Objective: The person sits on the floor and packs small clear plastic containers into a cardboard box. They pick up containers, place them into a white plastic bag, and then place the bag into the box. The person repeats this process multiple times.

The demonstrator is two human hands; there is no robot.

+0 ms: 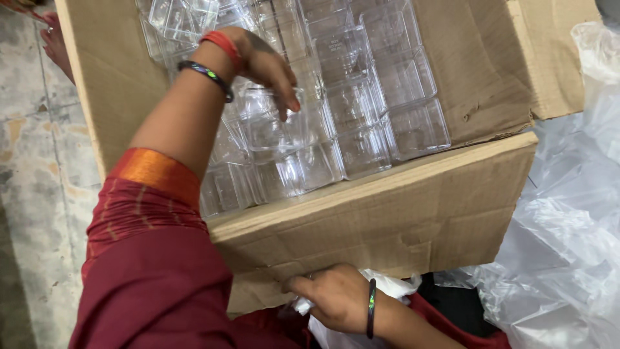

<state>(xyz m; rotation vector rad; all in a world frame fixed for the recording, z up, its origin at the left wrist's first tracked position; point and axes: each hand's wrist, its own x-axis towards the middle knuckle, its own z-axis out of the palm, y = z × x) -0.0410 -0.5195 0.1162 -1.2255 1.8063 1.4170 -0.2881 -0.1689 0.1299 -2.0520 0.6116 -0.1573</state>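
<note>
Clear plastic tub (274,132) sits in the carton (387,213) directly under the left hand (265,61), fingers curled down onto its rim; right hand (336,297), well apart below the carton's near wall, pinches white plastic (394,284).

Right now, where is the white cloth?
In the head view, the white cloth is at the bottom centre, held in the right hand, just below the front wall of the cardboard box.
</note>
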